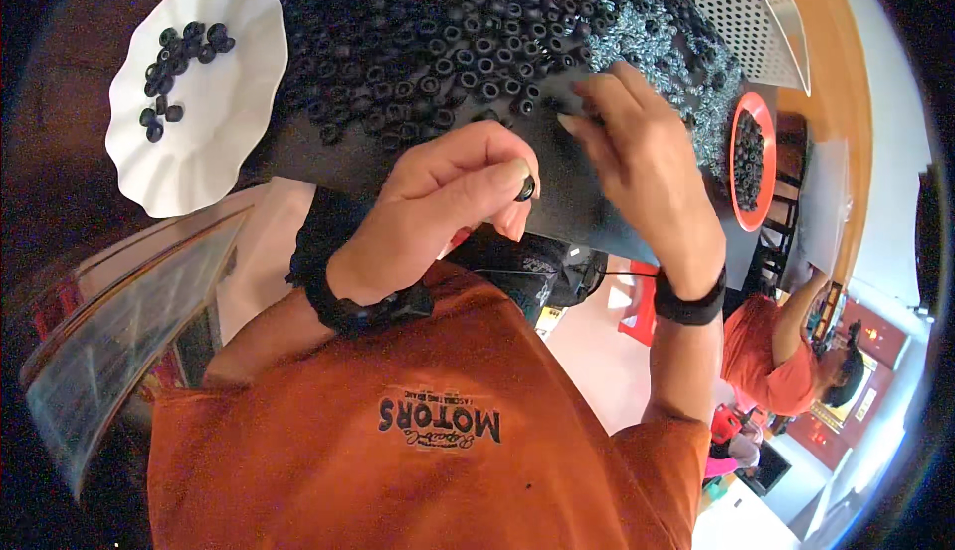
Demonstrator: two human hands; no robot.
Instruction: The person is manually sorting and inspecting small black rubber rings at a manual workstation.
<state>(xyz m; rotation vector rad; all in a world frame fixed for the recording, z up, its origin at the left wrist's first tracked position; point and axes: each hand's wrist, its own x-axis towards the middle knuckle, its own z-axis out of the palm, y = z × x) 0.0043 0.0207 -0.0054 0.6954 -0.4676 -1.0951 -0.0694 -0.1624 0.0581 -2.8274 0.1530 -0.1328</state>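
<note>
My left hand point(438, 202) pinches one small black rubber ring point(524, 189) between thumb and forefinger, held just above the near edge of a black mat point(587, 202). My right hand point(642, 157) rests on the mat with its fingertips curled down next to the left hand. The fingertips touch the edge of a big heap of black rings point(428, 43) and a pile of small silver metal washers point(647, 38). What those fingertips hold is hidden. Both wrists wear black bands.
A white wavy-edged plate point(214, 142) at the left holds several black rings. A red bowl point(737, 177) with black rings sits at the right, below a perforated metal tray point(736, 3). A clear panel point(119, 331) stands at my left. Another person in an orange shirt point(771, 356) sits lower right.
</note>
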